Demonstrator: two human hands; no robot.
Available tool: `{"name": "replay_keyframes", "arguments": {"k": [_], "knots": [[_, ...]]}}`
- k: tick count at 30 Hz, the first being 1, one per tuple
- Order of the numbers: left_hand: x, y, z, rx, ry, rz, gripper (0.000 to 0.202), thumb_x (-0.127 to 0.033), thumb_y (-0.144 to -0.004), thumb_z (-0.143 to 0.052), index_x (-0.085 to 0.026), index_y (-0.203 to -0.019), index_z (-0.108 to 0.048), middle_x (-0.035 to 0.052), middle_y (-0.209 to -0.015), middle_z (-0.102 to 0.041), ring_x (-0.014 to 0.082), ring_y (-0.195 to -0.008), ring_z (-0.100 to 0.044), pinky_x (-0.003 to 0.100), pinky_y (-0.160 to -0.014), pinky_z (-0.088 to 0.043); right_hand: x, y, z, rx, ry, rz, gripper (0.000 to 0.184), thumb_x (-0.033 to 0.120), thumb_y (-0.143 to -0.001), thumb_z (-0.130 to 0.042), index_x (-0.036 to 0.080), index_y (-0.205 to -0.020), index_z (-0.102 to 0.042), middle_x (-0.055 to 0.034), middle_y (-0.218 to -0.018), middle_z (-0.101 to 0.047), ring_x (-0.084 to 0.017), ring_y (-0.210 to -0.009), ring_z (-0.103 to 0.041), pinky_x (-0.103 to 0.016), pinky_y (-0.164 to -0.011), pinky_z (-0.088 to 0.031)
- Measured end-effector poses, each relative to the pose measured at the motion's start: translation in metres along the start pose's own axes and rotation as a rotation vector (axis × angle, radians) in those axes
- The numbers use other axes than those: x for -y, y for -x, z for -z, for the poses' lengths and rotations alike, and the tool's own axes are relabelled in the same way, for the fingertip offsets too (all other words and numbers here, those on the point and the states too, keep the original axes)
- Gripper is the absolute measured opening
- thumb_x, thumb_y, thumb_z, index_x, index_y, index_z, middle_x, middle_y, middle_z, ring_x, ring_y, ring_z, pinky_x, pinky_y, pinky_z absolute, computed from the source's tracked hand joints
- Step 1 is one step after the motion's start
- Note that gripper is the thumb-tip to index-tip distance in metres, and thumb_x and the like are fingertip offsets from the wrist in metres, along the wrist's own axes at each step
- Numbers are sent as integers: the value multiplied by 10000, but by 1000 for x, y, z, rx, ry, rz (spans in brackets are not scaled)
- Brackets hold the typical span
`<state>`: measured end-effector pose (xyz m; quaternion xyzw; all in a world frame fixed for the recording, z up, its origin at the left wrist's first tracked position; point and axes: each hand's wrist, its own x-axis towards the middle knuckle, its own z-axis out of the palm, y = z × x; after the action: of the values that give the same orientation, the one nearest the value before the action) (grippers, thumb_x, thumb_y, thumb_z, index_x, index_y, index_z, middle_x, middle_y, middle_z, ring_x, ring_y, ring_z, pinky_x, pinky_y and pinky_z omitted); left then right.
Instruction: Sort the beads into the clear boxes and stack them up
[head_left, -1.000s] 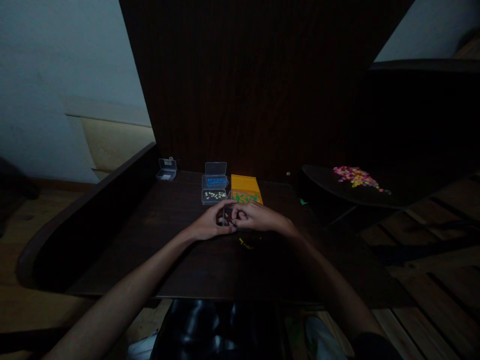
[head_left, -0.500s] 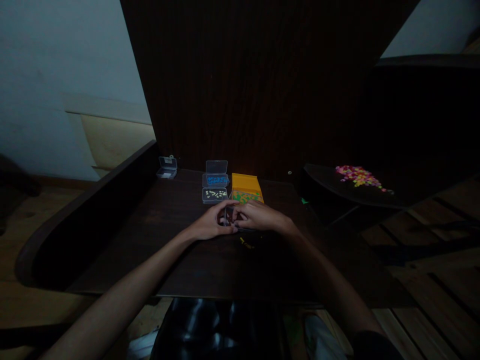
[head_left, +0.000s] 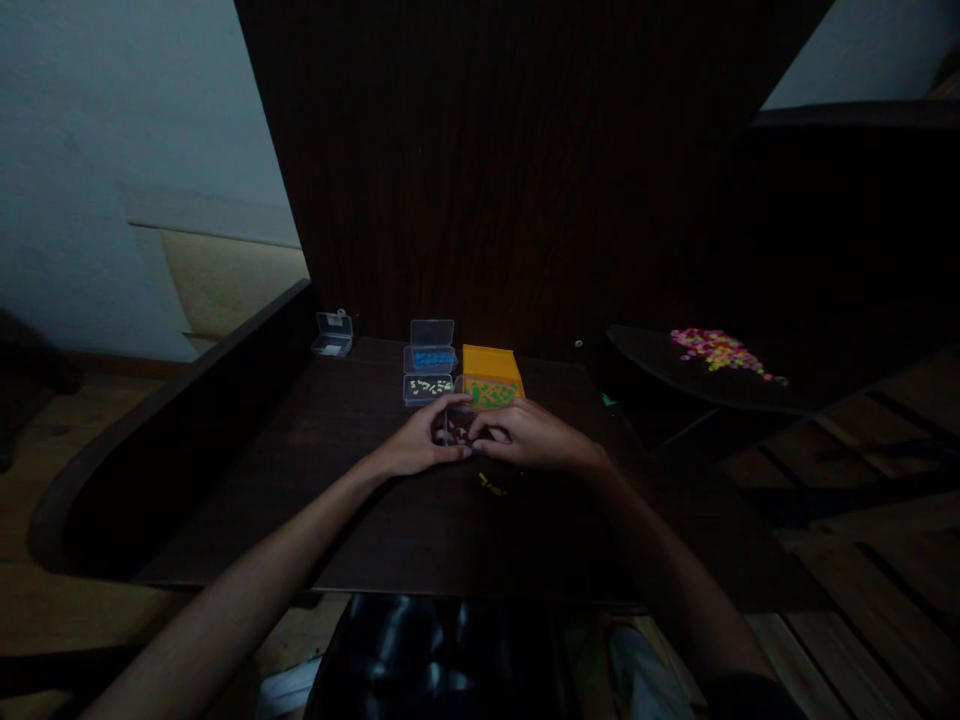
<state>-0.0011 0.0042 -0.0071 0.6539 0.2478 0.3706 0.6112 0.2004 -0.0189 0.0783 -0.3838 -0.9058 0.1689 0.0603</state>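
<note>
Both of my hands meet at the middle of a dark wooden table (head_left: 322, 480). My left hand (head_left: 414, 446) and my right hand (head_left: 529, 437) have their fingers curled round a small clear plastic case (head_left: 458, 427) with dark contents that lies between them. Just beyond the hands stand a clear box with blue and pale pieces (head_left: 430, 374) and a yellow box with green pieces (head_left: 490, 376). A few small yellow pieces (head_left: 490, 487) lie on the table below my right hand.
A small empty clear case (head_left: 333, 334) sits at the table's far left corner. To the right, a dark round surface (head_left: 675, 375) carries a heap of pink and yellow pieces (head_left: 715, 351). A tall dark wooden panel rises behind the table.
My right hand has slid slightly right and down, so the small clear case between the hands shows more. My left hand has barely moved.
</note>
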Motion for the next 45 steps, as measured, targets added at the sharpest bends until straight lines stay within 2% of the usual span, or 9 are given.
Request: {"name": "replay_keyframes", "arguments": {"k": [6, 11, 14, 19, 23, 26, 29, 35, 45], "knots": [[1, -2, 3, -63, -49, -30, 722, -197, -691, -777, -171, -1333, -449, 151, -1330, -544, 266, -1141, -593, 425, -976, -478, 8, 3, -32, 131, -11, 86, 171, 243, -853, -618, 203, -988, -715, -2, -759, -662, -114, -672, -566, -225, -632, -352], [0, -1, 3, -69, -58, -11, 713, -196, -701, -769, -176, -1335, -445, 149, -1341, -538, 263, -1150, -588, 408, -952, -492, 9, -1, -60, 147, 100, 43, 219, 294, -878, -605, 235, -1055, -720, -55, -909, -717, -177, -843, -627, -262, -704, -393], [0, -1, 3, -67, -75, -12, 709, -203, -698, -770, -172, -1330, -450, 154, -1337, -537, 266, -1152, -582, 408, -940, -493, 7, -2, -66, 147, 95, 40, 207, 268, -900, -573, 238, -1033, -728, -56, -910, -726, -170, -820, -637, -255, -685, -396], [1, -1, 3, -74, -97, -27, 697, -200, -703, -764, -174, -1328, -456, 154, -1352, -524, 273, -1170, -571, 430, -967, -477, 6, 1, -60, 97, -4, 69, 180, 240, -904, -560, 193, -963, -724, -54, -864, -721, -149, -765, -634, -244, -675, -398], [1, -2, 4, -61, -73, -43, 703, -198, -699, -763, -178, -1330, -454, 150, -1340, -533, 270, -1159, -579, 456, -996, -460, 4, 4, -47, 67, -334, 103, 174, 260, -882, -592, 157, -969, -702, -4, -710, -660, -96, -619, -571, -210, -617, -408], [1, -2, 4, -46, -66, -39, 719, -204, -674, -784, -171, -1315, -458, 164, -1364, -505, 276, -1163, -575, 471, -1012, -443, 0, 5, -36, -3, -570, 24, 234, 347, -839, -644, 139, -936, -691, 13, -667, -622, -78, -555, -510, -193, -546, -392], [-1, -2, 2, -49, -62, -27, 729, -215, -671, -793, -177, -1312, -450, 164, -1366, -496, 273, -1156, -574, 468, -1002, -447, -7, 3, -27, -97, -662, -51, 267, 384, -816, -658, 140, -923, -677, 9, -684, -614, -80, -558, -496, -190, -517, -376], [-1, -1, 0, -26, -38, -17, 700, -222, -693, -789, -181, -1307, -455, 127, -1234, -579, 249, -1109, -591, 447, -971, -468, -17, -7, -19, -228, -470, -23, 152, 275, -856, -600, 145, -908, -661, 14, -696, -591, -90, -589, -493, -201, -555, -386], [-4, 0, -2, -26, -3, -11, 715, -203, -675, -800, -187, -1305, -462, 116, -1184, -596, 247, -1069, -605, 449, -943, -485, -17, -19, -27, -199, -77, -18, 132, 161, -885, -544, 156, -932, -667, -66, -951, -673, -166, -870, -587, -280, -779, -426]]}}
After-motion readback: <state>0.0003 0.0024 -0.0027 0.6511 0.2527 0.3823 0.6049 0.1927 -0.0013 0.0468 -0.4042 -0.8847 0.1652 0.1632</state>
